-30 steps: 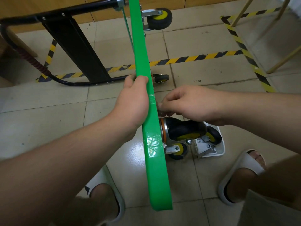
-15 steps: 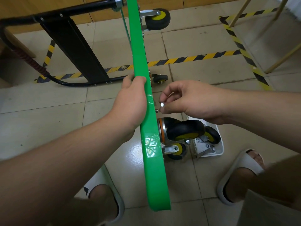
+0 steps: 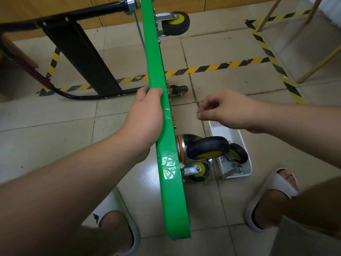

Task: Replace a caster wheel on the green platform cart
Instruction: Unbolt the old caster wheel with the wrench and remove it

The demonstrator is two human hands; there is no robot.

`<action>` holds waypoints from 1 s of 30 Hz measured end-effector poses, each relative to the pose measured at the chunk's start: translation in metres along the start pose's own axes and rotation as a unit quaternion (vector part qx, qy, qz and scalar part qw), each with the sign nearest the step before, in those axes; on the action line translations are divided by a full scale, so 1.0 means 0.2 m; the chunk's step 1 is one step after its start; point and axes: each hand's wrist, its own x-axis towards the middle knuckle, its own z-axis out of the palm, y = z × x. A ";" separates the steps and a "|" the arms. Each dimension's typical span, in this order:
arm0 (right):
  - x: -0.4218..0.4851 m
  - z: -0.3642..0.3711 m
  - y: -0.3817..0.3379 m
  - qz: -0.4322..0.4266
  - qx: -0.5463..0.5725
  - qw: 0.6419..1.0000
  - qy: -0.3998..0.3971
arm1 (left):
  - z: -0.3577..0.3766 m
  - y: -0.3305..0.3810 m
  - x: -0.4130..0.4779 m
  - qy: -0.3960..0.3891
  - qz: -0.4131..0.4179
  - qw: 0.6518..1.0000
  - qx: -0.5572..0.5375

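Green platform cart [image 3: 167, 145]: stood on its long edge on the tiled floor [image 3: 230, 85], deck seen edge-on, running away from me between my feet; I judge it stiff, fairly heavy and top-heavy in this pose, with a glossy plastic rim that could slip, so the hold belongs on the upper edge near the middle, as now. My left hand [image 3: 145, 117]: wrapped over that upper edge, fingers curled to the far side, steadying the deck upright. Caster wheel [image 3: 207, 147], near corner: black rubber tyre, yellow hub, metal fork with an orange ring against the deck underside; hard and dense by the look, best taken by the fork or tyre, not the swivel. Beside it on the deck edge a bare bolt end [image 3: 174, 126] shows. My right hand [image 3: 227, 109]: held in the air just right of the deck, thumb and fingertips pressed together as if on something very small; whether a nut or washer sits there I cannot tell. Second small caster [image 3: 198, 170] below the first; further casters at mid-deck [image 3: 179, 89] and at the far end [image 3: 175, 23]. White perforated basket [image 3: 238, 137] on the floor beside the near wheel, holding a loose caster [image 3: 238, 154] and metal bracket. Black folded handle frame [image 3: 79, 52] lies to the left. Yellow-and-black tape [image 3: 221, 65] marks the floor beyond. White slippers [image 3: 276, 183] on both feet.
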 end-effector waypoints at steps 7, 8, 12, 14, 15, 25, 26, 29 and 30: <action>0.02 -0.02 0.26 0.042 -0.134 0.990 -0.013 | -0.01 0.00 -0.01 -0.002 -0.005 1.000 -0.009; 0.02 -0.02 0.30 0.050 -0.151 0.987 -0.022 | -0.01 -0.01 -0.01 -0.004 -0.004 1.000 -0.007; 0.03 0.01 0.44 0.068 -0.236 0.968 -0.047 | -0.01 -0.02 -0.04 -0.016 -0.009 1.000 -0.007; 0.06 0.03 0.50 0.072 -0.272 0.958 -0.057 | -0.01 -0.03 -0.06 -0.017 -0.009 1.000 -0.009; 0.07 0.05 0.53 0.075 -0.284 0.954 -0.059 | -0.01 -0.04 -0.06 -0.016 -0.011 1.000 -0.008; 0.12 0.24 0.89 0.132 -0.313 0.937 -0.079 | -0.02 -0.05 -0.08 -0.020 -0.021 1.000 0.001; 0.12 0.27 0.92 0.140 -0.312 0.937 -0.079 | -0.02 -0.06 -0.07 -0.019 -0.022 1.000 -0.001; 0.13 0.33 1.01 0.156 -0.315 0.933 -0.081 | -0.01 -0.07 -0.07 -0.015 -0.007 1.000 -0.005; 0.14 0.35 1.04 0.160 -0.314 0.932 -0.080 | -0.02 -0.09 -0.06 -0.010 -0.005 1.000 -0.008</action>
